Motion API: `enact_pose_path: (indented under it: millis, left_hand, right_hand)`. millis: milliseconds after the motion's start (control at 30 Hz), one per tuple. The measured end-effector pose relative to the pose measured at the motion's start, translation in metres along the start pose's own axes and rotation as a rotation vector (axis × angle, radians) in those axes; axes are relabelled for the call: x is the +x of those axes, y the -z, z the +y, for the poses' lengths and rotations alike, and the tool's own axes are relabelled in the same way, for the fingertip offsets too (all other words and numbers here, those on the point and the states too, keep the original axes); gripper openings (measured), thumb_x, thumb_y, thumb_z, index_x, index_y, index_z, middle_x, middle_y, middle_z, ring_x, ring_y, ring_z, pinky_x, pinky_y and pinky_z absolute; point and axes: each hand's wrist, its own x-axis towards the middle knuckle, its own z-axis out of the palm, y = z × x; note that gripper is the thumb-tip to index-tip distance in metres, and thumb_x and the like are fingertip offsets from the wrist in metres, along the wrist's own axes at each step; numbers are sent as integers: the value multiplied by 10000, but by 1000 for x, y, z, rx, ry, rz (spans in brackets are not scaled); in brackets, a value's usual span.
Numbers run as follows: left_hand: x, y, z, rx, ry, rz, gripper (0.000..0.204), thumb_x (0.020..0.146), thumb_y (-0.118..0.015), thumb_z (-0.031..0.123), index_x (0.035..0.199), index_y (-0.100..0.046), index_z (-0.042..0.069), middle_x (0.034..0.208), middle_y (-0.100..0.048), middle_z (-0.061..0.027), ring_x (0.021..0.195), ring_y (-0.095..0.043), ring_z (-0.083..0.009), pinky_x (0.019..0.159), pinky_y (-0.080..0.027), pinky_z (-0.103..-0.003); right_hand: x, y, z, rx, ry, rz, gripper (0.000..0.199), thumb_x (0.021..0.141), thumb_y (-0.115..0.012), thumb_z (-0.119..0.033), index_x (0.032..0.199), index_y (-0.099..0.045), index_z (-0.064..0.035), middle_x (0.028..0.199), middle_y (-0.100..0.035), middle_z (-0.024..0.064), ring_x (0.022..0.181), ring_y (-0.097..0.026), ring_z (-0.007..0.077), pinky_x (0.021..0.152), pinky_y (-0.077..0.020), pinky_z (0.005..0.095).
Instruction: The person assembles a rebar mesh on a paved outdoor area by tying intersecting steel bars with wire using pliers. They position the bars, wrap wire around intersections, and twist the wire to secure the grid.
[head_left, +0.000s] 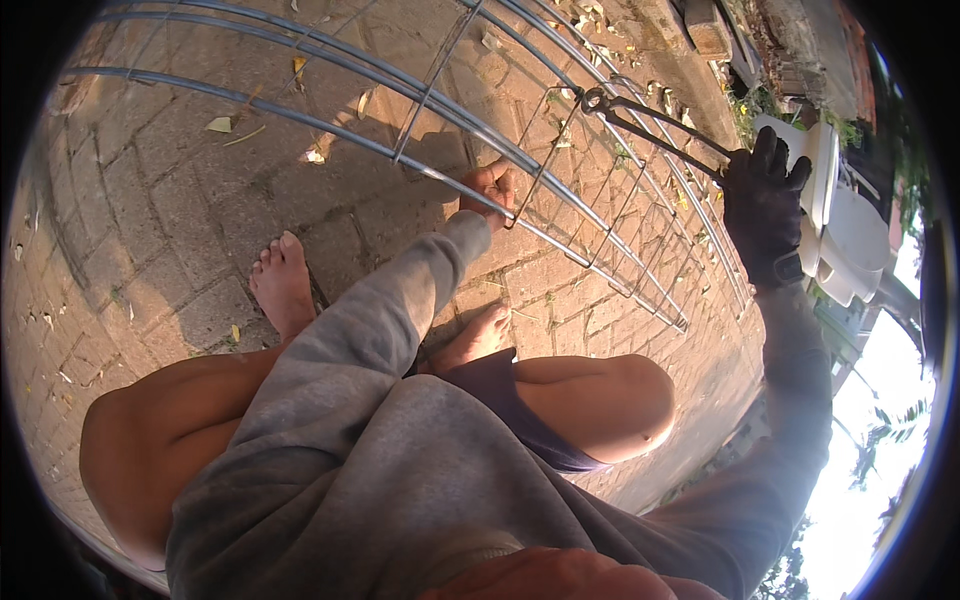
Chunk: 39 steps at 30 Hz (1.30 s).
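Observation:
My left hand [492, 186], bare and in a grey sleeve, grips one long steel bar of a rebar cage [300, 120] that runs across the paved ground. My right hand [765, 200] wears a black glove and holds the handles of long pincers [650, 125]. The pincer jaws [594, 99] close on a wire tie where a thin stirrup crosses a long bar. I sit low with bare knees and bare feet [283, 283] just under the cage.
Grey brick paving [150, 230] with scattered dry leaves lies all around. A white plastic chair [840, 220] stands at the right, behind the gloved hand. Bricks and rubble [710, 30] lie at the top right near plants.

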Motion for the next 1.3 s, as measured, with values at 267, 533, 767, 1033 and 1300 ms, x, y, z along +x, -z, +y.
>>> enact_pose_path:
  millis: [267, 533, 767, 1033, 1300]
  left_hand:
    - [-30, 29, 59, -316, -57, 63, 231, 1019, -642, 189, 1200, -682, 51, 661, -537, 3, 544, -473, -94, 466, -380, -278]
    - [-49, 33, 44, 73, 15, -16, 200, 1010, -645, 141, 1184, -676, 49, 666, -549, -16, 551, -520, -92, 470, -412, -256]
    - [-60, 52, 112, -667, -125, 31, 304, 1005, -651, 109, 1280, -682, -18, 685, -497, 16, 521, -458, -85, 459, -369, -244]
    - [-83, 71, 107, -261, -286, 260, 292, 997, -634, 204, 1153, -722, -27, 839, -715, -149, 606, -619, -220, 564, -472, -380]
    - [-171, 76, 152, 179, -881, 429, 162, 883, -739, 141, 829, -695, -4, 705, -634, -128, 584, -584, -242, 583, -451, -415]
  right_hand:
    - [14, -11, 15, 1226, -289, -1111, 366, 977, -634, -367, 911, -667, -9, 724, -656, 78, 660, -672, 190, 620, -529, 353]
    - [12, 10, 4, 1108, -318, -878, 331, 699, -841, -161, 930, -646, -26, 918, -699, 121, 869, -707, 251, 763, -544, 393]
    - [-4, -6, -3, 1059, -388, -1082, 406, 815, -782, -412, 942, -662, -45, 899, -689, 149, 855, -692, 270, 757, -540, 428]
    - [-40, -49, -1, 1898, -392, -1019, 497, 1051, -569, -482, 954, -656, -3, 658, -654, 64, 513, -616, 135, 661, -586, 329]
    - [-96, -132, -106, 2510, -347, -764, 446, 997, -599, -349, 1037, -702, 83, 701, -684, 142, 696, -707, 229, 733, -580, 377]
